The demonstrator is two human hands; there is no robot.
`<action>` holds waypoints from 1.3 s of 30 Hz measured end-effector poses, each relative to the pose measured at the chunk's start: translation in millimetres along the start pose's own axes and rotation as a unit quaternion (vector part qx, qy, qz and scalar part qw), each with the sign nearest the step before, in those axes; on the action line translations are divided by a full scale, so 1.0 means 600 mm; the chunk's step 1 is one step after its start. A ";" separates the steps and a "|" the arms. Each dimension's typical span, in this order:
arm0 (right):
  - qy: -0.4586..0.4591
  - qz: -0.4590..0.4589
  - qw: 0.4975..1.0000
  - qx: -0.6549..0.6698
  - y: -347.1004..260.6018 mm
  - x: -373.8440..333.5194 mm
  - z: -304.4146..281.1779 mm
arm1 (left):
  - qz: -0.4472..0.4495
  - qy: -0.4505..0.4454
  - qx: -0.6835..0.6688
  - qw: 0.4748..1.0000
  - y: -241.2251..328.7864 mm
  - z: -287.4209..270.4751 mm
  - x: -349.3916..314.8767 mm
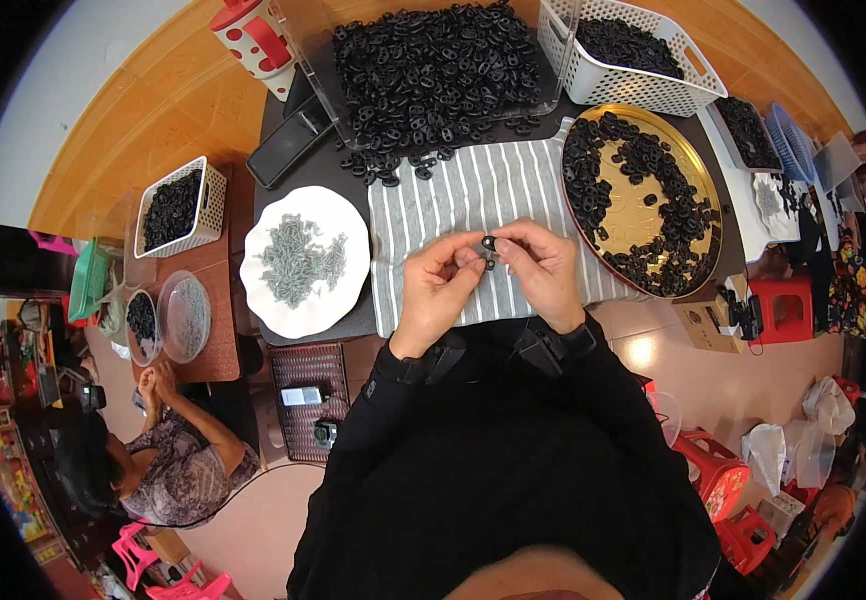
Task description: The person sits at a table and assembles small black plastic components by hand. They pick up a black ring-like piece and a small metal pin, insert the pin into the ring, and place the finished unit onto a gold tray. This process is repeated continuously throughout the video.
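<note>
My left hand and my right hand meet over a grey-and-white striped cloth, both pinching one small black plastic piece between the fingertips. To the left of my hands lies a white scalloped plate with a heap of small grey metal springs. To the right, a round gold tray holds several black pieces. A large pile of the same black pieces fills a clear tray at the far edge of the table.
A white basket of black pieces stands at the far right, a black phone and a red dotted cup at the far left. Another person sits at a side table with a white basket and bowls. Red stools stand on the floor.
</note>
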State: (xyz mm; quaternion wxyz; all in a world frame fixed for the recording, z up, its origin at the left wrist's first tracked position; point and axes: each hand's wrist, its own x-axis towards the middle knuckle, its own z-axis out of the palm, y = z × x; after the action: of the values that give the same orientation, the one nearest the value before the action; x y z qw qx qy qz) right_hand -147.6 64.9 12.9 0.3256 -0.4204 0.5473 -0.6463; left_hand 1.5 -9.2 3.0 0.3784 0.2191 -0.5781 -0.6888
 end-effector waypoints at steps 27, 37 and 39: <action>-0.052 -0.097 0.990 -0.091 -0.013 -0.005 0.012 | -0.001 0.050 -0.020 0.999 0.010 0.001 0.003; -0.030 -0.155 0.978 -0.136 -0.005 -0.008 0.017 | 0.005 0.028 -0.031 0.999 0.005 -0.003 0.004; -0.028 -0.167 0.975 -0.146 -0.005 -0.008 0.018 | 0.004 0.027 -0.032 0.999 0.001 -0.005 0.003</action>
State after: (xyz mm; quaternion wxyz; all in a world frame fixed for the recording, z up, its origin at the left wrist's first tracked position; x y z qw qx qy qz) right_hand -135.6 65.1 15.2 0.1634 -0.5666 0.5484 -0.5930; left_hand 2.9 -12.9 3.3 0.4032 0.2231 -0.5464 -0.6993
